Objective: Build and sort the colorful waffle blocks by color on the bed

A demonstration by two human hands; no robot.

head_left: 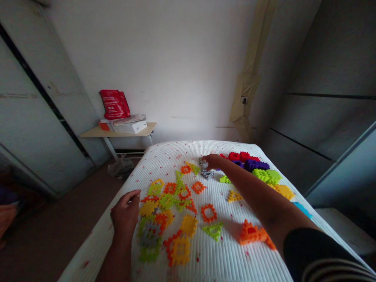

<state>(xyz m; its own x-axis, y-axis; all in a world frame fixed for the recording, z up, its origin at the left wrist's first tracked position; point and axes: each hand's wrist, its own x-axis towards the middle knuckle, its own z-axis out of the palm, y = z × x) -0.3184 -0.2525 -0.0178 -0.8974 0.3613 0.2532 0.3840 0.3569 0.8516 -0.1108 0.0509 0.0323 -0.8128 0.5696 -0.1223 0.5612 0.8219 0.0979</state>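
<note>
The right hand (212, 160) is curled down in a narrow grip over a grey interlocking plastic piece (206, 171); whether the piece is actually held cannot be told, the fingertips being hidden; the right arm (252, 192) is stretched out across the white ribbed mattress (235, 260), apparently because the grey piece lies toward its far side. The left hand (125, 213) is kept half open, fingers spread, nothing seen in it; it is poised just beside a spread of yellow, green and orange plastic pieces (160, 211) at left centre of the frame, seemingly kept clear of them. A loose orange square frame piece (208, 213) lies right of centre; red and purple blocks (246, 160) are massed at the far right of the mattress; a side table (96, 134) stands at upper left, bearing a red bag (114, 104) and a white box (131, 127).
</note>
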